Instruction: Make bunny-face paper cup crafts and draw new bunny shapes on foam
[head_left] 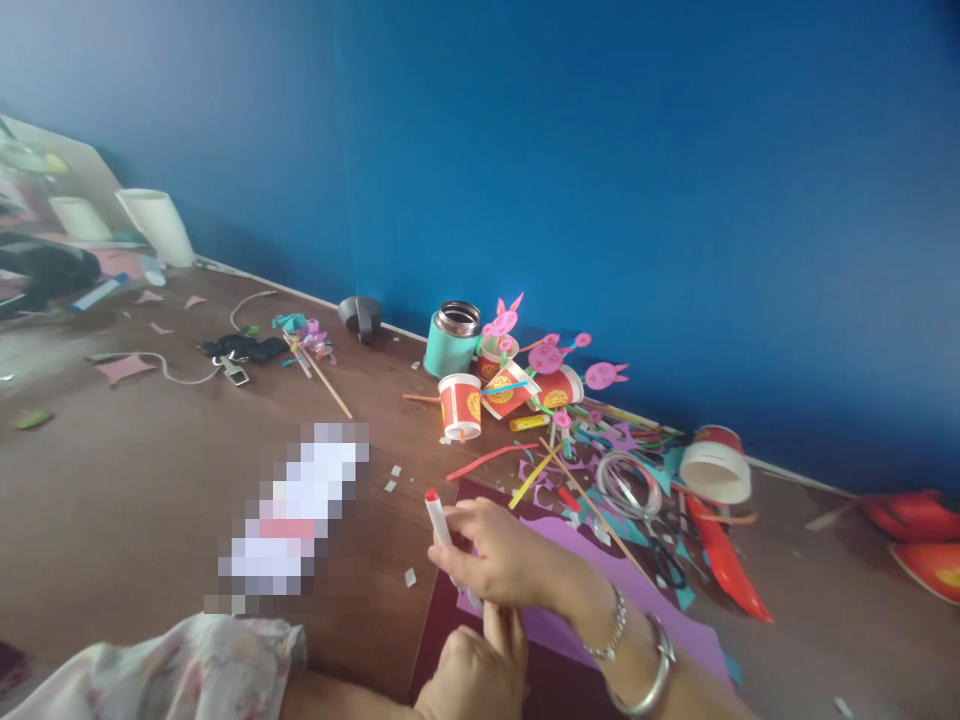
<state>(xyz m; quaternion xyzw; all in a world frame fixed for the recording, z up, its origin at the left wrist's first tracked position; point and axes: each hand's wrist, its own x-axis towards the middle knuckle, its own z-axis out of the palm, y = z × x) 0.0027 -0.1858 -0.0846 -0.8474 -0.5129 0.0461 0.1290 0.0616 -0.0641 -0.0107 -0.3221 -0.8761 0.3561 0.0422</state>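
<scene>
My right hand [499,550] is closed round a white marker [437,518] with a red end pointing up. The marker's lower end is hidden behind my fingers. Beneath that hand lies a sheet of purple paper [637,600], resting on a dark maroon sheet [439,640]. My left hand [476,670] comes in from the bottom, close below the right one. Its fingers are stretched out over the purple paper, with their tips partly covered by the right hand. A red marker cap [570,500] lies beyond the purple paper.
A teal flask [451,340] stands near the blue wall, beside paper cups [460,405] with pink rabbit cut-outs [546,357]. Rightward lie scissors [664,555], clear tape [628,484], paper scraps, and a red object [727,565]. A blurred-out patch [300,510] is at left.
</scene>
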